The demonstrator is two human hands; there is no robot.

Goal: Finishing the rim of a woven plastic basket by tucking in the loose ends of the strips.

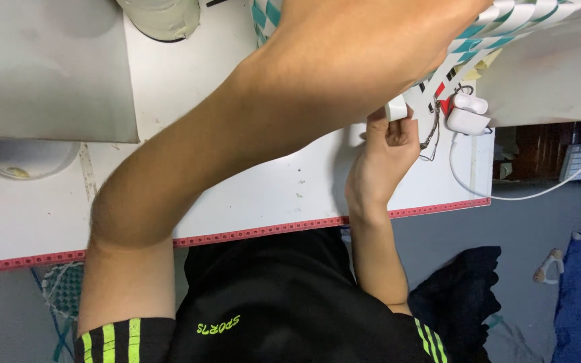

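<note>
White plug-shaped object [396, 108]: pinched at the fingertips of your right hand [384, 158], just above the table [250, 202]. Your left hand [371, 40] reaches across above the right and meets a woven teal-and-white basket [506, 27]; whether its fingers clamp the basket cannot be told. Just right of your right hand lie a small white earbud case [467, 121], lid open, a thin dark cord [432, 134] and a white cable [465, 175].

Teal-and-white woven bag [506, 27] at the table's far edge
</note>
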